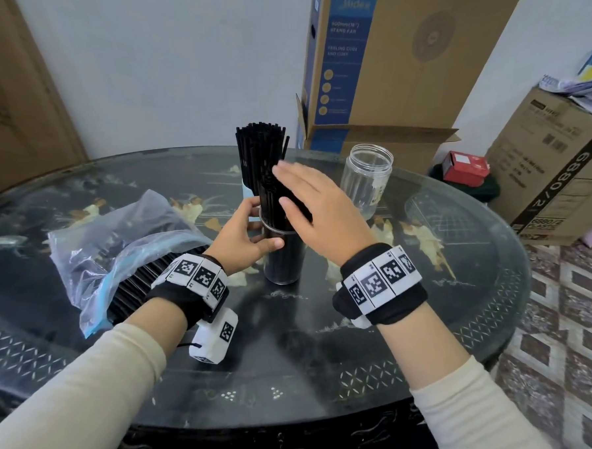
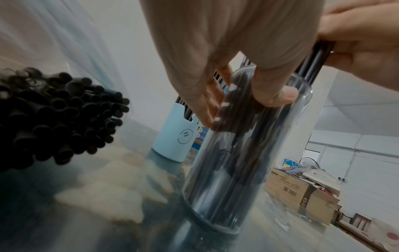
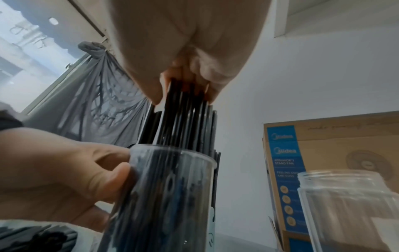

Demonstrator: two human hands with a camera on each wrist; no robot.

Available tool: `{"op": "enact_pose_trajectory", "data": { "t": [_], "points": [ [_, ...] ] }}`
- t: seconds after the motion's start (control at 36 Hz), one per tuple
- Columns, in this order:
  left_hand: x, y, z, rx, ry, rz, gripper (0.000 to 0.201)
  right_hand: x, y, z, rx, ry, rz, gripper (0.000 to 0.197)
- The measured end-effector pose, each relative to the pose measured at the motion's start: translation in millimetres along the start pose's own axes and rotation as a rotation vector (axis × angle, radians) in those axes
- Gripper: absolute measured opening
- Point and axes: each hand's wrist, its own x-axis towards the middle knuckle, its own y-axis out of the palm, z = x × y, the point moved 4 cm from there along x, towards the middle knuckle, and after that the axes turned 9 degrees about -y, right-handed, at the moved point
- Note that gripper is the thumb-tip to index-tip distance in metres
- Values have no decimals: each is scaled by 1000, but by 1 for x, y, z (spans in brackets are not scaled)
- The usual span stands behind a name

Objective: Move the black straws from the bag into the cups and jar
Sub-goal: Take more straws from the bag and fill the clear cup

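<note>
A clear cup [image 1: 284, 259] [image 2: 237, 170] [image 3: 162, 196] stands mid-table, packed with black straws [image 1: 272, 198] [image 3: 183, 119]. My left hand [image 1: 250, 233] [image 2: 226, 51] grips the cup just under its rim. Thumb and straight fingers of my right hand [image 1: 314, 206] [image 3: 183, 42] pinch the upper ends of these straws. Behind it, a light blue cup [image 1: 246, 192] [image 2: 175, 136] holds a tall bundle of straws [image 1: 259, 147]. An empty clear jar [image 1: 368, 182] [image 3: 349, 204] stands to the right. The plastic bag [image 1: 116, 233] lies at the left with several straws [image 1: 136, 287] [image 2: 54, 122] in it.
Everything sits on a round dark glass-topped table [image 1: 329, 360]. A tall fan carton [image 1: 382, 65] stands behind the table. More cardboard boxes [image 1: 552, 162] and a small red box [image 1: 465, 167] sit on the floor to the right.
</note>
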Motion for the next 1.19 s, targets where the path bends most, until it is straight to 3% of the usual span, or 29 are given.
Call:
{"op": "enact_pose_trajectory", "data": {
  "t": [0.08,0.19,0.36,0.44,0.53,0.58,0.64,0.72,0.83,0.92,0.97,1.06,1.14,1.19],
  "points": [
    [0,0,0,8,4,-1,63,4,0,1,-32,31,58,50],
    [0,1,2,4,-10,-1,66,4,12,-1,-73,103,251,48],
    [-4,4,5,-19,-14,26,70,8,8,5,-76,73,140,49],
    [-6,5,5,15,-10,68,77,7,13,9,-118,64,223,49],
    [-10,0,12,90,-53,122,100,11,10,15,-158,74,225,51],
    [-17,-10,14,185,-42,82,112,16,6,24,-110,65,152,53],
    [-30,-25,11,290,35,-20,97,21,3,36,-6,57,42,52],
    [-60,-55,-4,447,187,-257,47,27,7,59,124,21,-100,44],
    [-93,-104,-6,530,225,-456,31,34,34,86,238,3,-130,21],
    [-105,-139,3,576,147,-520,30,32,71,101,347,69,-25,16],
    [-111,-153,7,604,106,-505,29,31,98,109,407,141,120,18],
    [-114,-164,20,634,-17,-395,27,29,136,120,432,202,368,24],
    [-114,-166,32,644,-133,-228,43,26,168,126,342,232,546,32],
    [-112,-167,36,665,-175,-195,47,26,182,127,296,249,637,38]
  ]
}}
